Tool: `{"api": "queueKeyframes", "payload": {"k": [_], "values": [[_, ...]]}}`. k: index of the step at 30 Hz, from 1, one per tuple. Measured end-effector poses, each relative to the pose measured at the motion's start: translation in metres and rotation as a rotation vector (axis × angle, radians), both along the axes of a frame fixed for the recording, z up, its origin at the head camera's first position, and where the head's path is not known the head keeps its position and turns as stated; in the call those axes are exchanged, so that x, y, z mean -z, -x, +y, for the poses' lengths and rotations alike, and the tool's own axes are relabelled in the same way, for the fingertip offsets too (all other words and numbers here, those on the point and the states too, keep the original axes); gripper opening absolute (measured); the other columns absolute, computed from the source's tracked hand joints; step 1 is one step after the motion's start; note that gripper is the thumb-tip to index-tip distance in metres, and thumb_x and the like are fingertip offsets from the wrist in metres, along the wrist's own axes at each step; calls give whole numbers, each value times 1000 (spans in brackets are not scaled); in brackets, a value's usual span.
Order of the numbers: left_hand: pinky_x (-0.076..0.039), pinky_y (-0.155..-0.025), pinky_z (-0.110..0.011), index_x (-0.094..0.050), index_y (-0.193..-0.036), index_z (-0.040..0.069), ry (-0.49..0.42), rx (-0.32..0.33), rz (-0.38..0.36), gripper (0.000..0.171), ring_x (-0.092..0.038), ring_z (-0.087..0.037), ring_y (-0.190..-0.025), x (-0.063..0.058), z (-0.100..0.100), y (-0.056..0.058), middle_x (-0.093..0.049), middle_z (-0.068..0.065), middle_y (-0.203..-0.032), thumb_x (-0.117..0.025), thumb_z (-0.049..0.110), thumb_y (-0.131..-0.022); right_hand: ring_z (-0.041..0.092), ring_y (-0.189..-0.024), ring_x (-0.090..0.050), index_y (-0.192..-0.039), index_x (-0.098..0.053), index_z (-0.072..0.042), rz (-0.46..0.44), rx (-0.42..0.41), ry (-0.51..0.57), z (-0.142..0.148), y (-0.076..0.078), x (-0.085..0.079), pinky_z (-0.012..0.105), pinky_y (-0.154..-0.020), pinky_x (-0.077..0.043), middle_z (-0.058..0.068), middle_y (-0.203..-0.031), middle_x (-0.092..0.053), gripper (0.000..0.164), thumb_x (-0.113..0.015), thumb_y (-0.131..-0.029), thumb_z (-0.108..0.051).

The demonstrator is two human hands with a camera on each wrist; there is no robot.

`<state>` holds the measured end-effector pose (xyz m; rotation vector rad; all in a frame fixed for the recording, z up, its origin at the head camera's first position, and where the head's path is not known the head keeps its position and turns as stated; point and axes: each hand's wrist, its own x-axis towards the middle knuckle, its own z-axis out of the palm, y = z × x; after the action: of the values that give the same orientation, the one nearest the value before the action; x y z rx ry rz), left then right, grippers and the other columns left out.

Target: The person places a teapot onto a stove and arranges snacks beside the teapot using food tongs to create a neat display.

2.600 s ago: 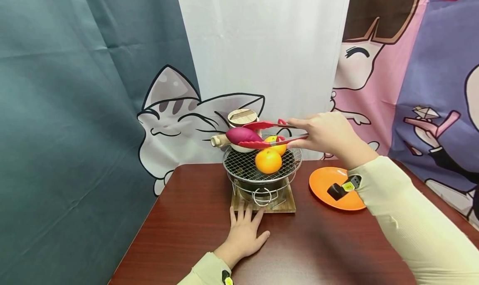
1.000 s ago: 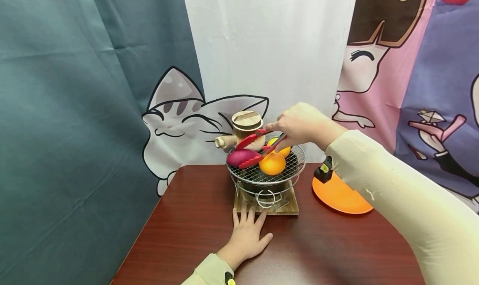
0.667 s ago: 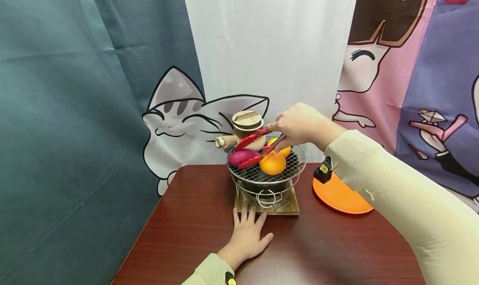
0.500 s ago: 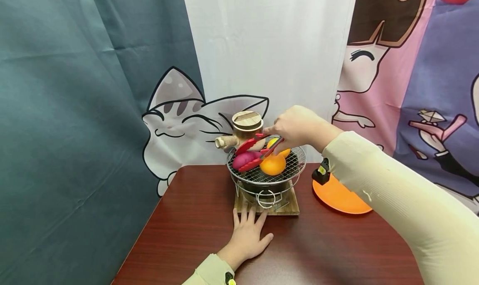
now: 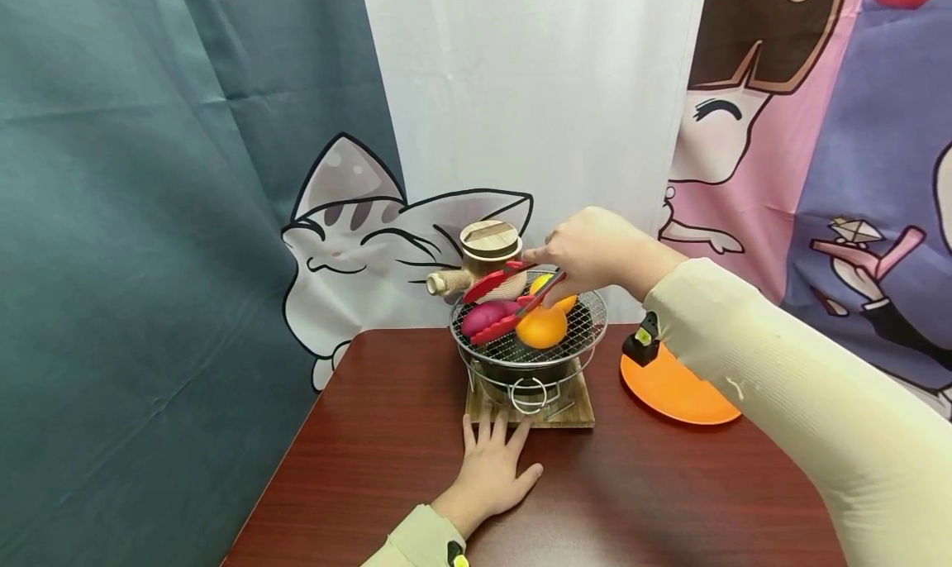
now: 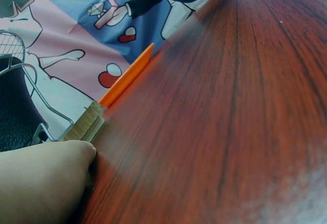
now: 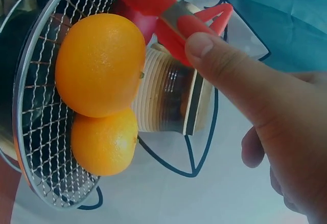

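My right hand [image 5: 591,253] grips a pair of tongs [image 7: 176,17] with metal arms and red tips, thumb along one arm in the right wrist view. The tips are spread, one on the far side and one on the near side of a smooth, oval, magenta-purple fruit or vegetable [image 5: 482,316] at the left of the round wire grill [image 5: 513,354]. Two oranges [image 5: 541,327] sit on the mesh to its right, the near one close against the lower tip. My left hand [image 5: 487,472] lies flat, fingers spread, fingertips at the front edge of the wooden board [image 5: 576,414] under the grill.
A side-handled teapot [image 5: 491,240] with a wooden lid stands at the back of the grill, its handle pointing left. An orange plate [image 5: 680,393] lies right of the grill, partly behind my right forearm. A printed curtain [image 5: 535,96] hangs behind the reddish-brown table [image 5: 357,443].
The tongs have come down with the purple oval, which went from above the grill onto the mesh. It then shifted slightly right, and the tips have moved a little left. The left hand stays put.
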<state>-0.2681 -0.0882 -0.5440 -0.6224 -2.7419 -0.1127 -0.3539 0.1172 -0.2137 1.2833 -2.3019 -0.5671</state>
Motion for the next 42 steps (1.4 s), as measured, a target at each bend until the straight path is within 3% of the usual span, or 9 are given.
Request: {"api": "queueKeyframes", "payload": {"k": [5, 12, 22, 26, 29, 32, 38, 42], "values": [[-18, -108, -73, -38, -156, 27, -16, 3, -3, 72, -23, -47, -147, 2, 1, -1, -39, -17, -153, -54, 61, -94, 23, -73, -69, -134, -68, -23, -47, 9, 50, 9, -4, -3, 45, -60, -54, 3, -95, -76, 72, -71, -79, -70], [-18, -108, -73, -38, -157, 27, -16, 1, 5, 73, -23, -47, -147, 0, 1, -1, -39, -17, -152, -54, 61, -94, 22, -72, -69, -132, -69, -24, -63, 30, 107, 32, -4, -3, 46, -60, -53, 1, -92, -76, 70, -70, -80, -70], [-16, -110, -73, -39, -156, 26, -20, -3, -30, 72, -21, -45, -148, -3, 1, 0, -39, -17, -152, -52, 60, -95, 24, -81, -71, -130, -70, -20, -122, 112, 224, 77, 4, 5, 49, -65, -55, 3, -101, -77, 67, -73, -81, -65], [-15, -109, -73, -39, -157, 27, -32, 4, -26, 72, -21, -46, -148, -2, 2, 1, -39, -17, -153, -54, 60, -94, 23, -82, -70, -131, -70, -20, -142, 148, 274, 94, 7, 10, 49, -66, -55, 2, -97, -76, 67, -73, -81, -65], [-16, -109, -74, -38, -157, 27, -37, 6, -15, 73, -21, -46, -148, 0, 1, 1, -38, -17, -153, -55, 60, -94, 17, -70, -62, -131, -70, -21, -162, 168, 311, 104, 8, 12, 46, -61, -52, -4, -80, -70, 65, -74, -82, -63], [-15, -109, -74, -37, -158, 28, -36, 5, -17, 73, -20, -46, -149, 1, 1, 1, -37, -17, -155, -53, 60, -95, 15, -65, -56, -132, -70, -21, -168, 188, 338, 112, 6, 13, 44, -61, -50, -7, -75, -64, 66, -75, -81, -63], [-15, -109, -74, -36, -158, 28, -49, 9, -44, 72, -20, -46, -149, -2, 2, 0, -36, -17, -155, -54, 59, -95, 18, -69, -56, -134, -68, -20, -181, 267, 376, 131, 6, 19, 43, -65, -48, -6, -70, -61, 68, -73, -82, -63], [-16, -108, -75, -39, -157, 26, -59, 18, -42, 72, -21, -47, -148, -3, 2, -2, -37, -18, -154, -55, 57, -95, 22, -75, -60, -136, -67, -20, -203, 333, 410, 145, 3, 23, 44, -67, -49, 1, -82, -69, 70, -72, -83, -64]]}}
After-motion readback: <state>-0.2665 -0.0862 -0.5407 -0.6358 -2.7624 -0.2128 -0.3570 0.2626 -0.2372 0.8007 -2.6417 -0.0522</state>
